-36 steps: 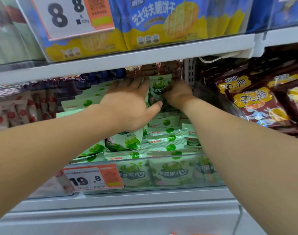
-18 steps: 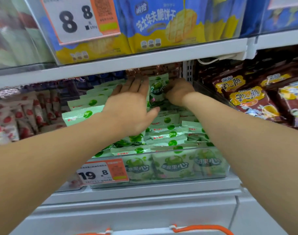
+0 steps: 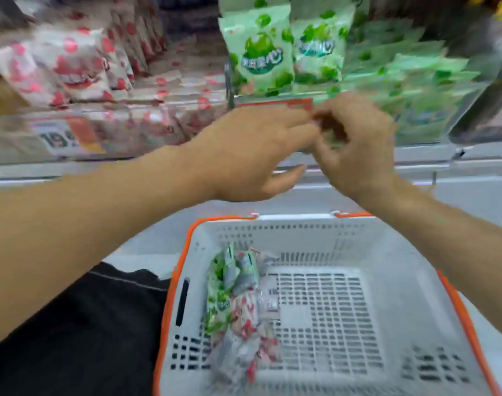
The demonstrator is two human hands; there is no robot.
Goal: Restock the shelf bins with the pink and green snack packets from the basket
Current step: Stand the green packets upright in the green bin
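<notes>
Snack packets [image 3: 238, 307], pink and green, lie at the left of the near basket [image 3: 387, 247], below the far green bin [image 3: 415, 130]. Left hand [image 3: 252, 155] is loosely spread; right hand [image 3: 355, 147] curls, its hold unclear. Likely between loads; next, reach down for more.

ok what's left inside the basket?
A small pile of green packets and pink packets lies against the left wall of the basket. The rest of its slotted floor shows bare. Anything under the pile is covered, and blur prevents a count.
</notes>
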